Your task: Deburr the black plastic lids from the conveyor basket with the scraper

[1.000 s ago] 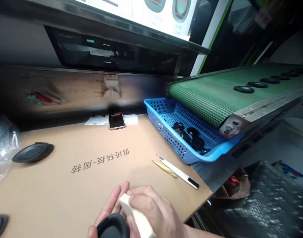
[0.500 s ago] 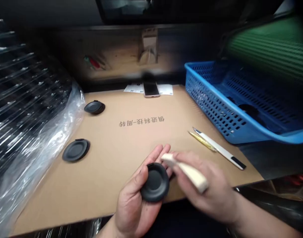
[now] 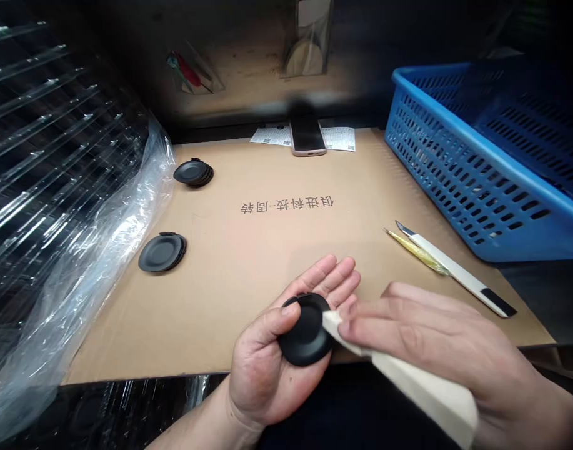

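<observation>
My left hand (image 3: 262, 369) cradles a round black rubber disc (image 3: 307, 330) in its palm, with the thumb across the rim. My right hand (image 3: 455, 337) pinches a cream foam-like strip (image 3: 422, 390), and the strip's tip touches the disc's right edge. Below the disc, part of its underside is hidden by my palm. Two small stacks of similar black discs (image 3: 193, 173) (image 3: 162, 252) lie on the cardboard sheet (image 3: 249, 319) to the left, well away from my hands.
A blue perforated plastic basket (image 3: 483, 169) stands at the right. Nearby lie a white utility knife (image 3: 455, 275) and a yellow pen-like tool (image 3: 417, 253). A phone (image 3: 307, 134) rests on papers at the back. Plastic-wrapped stacked goods (image 3: 47, 187) fill the left.
The view has swung left and down, taking the green conveyor out of sight. My right hand has moved the strip from above the disc to its right edge.
</observation>
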`<state>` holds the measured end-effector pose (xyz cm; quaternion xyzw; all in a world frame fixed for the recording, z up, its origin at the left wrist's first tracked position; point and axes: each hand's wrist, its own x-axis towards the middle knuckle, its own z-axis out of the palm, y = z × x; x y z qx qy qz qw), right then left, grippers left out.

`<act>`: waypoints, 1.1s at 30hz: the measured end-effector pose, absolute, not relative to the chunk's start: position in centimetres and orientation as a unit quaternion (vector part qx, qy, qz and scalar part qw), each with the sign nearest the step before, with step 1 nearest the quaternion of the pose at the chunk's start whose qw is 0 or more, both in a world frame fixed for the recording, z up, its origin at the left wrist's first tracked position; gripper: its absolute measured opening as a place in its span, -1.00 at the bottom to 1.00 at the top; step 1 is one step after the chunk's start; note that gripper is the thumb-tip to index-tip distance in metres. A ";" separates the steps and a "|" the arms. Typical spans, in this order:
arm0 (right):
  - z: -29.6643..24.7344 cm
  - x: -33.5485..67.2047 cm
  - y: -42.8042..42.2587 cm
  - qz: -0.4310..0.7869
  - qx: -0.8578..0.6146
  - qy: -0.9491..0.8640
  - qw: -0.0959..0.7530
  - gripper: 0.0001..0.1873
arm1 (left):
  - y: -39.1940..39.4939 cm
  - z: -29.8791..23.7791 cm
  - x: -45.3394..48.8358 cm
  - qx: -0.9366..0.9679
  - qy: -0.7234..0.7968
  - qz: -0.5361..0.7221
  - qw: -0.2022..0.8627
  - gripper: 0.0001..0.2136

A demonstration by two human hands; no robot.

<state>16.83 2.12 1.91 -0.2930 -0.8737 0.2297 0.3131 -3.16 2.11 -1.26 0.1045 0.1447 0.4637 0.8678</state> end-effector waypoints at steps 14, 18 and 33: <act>0.2 13.8 -0.3 0.268 -0.295 -0.829 0.393 -0.82 | 2.2 -1.2 -2.8 0.173 0.174 0.470 0.848 -0.67; 0.2 13.0 0.7 0.273 -0.272 -0.817 0.428 -0.66 | 1.9 -1.5 -2.8 0.219 0.171 0.472 0.837 -0.41; -1.1 13.2 -0.8 0.176 -0.343 -0.833 0.396 -0.66 | 1.8 -1.6 -2.8 0.175 0.215 0.523 0.806 -0.79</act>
